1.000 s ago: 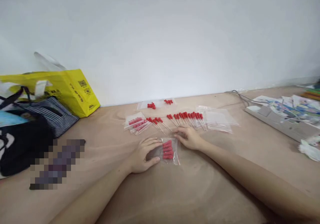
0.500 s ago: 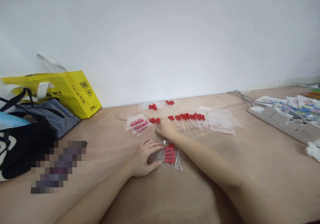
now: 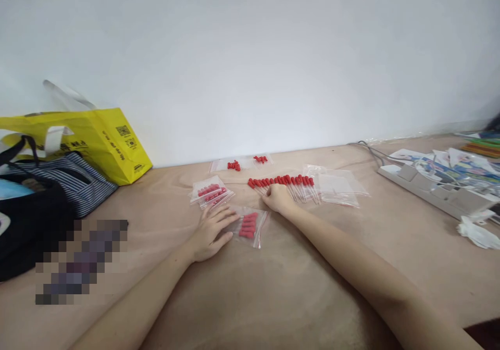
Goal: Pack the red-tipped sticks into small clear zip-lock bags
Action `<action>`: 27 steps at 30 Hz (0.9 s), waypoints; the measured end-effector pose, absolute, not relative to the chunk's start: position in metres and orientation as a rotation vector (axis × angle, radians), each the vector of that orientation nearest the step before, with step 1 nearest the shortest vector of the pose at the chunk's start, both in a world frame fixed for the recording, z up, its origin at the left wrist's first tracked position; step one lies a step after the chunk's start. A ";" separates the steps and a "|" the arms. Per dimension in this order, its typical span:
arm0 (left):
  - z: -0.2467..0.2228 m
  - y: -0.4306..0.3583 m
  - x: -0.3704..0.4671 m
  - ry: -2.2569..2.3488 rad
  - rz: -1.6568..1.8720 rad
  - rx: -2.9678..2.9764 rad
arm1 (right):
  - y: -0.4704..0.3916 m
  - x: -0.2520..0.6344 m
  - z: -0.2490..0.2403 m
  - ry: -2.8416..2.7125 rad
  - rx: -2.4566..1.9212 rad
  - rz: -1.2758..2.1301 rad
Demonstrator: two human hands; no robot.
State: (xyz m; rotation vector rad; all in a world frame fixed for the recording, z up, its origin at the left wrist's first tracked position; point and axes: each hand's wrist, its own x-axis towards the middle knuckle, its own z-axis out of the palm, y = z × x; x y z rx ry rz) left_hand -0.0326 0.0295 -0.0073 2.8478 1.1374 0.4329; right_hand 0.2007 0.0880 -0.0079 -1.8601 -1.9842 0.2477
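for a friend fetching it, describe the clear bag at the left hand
On the brown table, find the left hand. Beside it lies a clear bag of red pieces. It lies nearer the camera than the other clear bags.

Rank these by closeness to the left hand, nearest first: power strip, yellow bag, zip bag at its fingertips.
1. Zip bag, at the fingertips of the left hand.
2. Yellow bag, left, by the wall.
3. Power strip, right side.

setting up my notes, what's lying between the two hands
The head view shows a clear bag of red pieces between the left hand and right hand.
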 end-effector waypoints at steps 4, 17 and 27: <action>-0.013 0.033 -0.034 1.273 0.741 2.845 | 0.077 0.203 -0.005 -1.949 -1.922 0.194; -0.006 0.011 0.013 0.808 0.516 2.774 | 0.033 0.255 -0.022 -2.388 -0.997 0.165; -0.009 0.039 -0.009 0.809 0.723 2.867 | 0.034 0.256 -0.029 -2.410 -0.958 0.041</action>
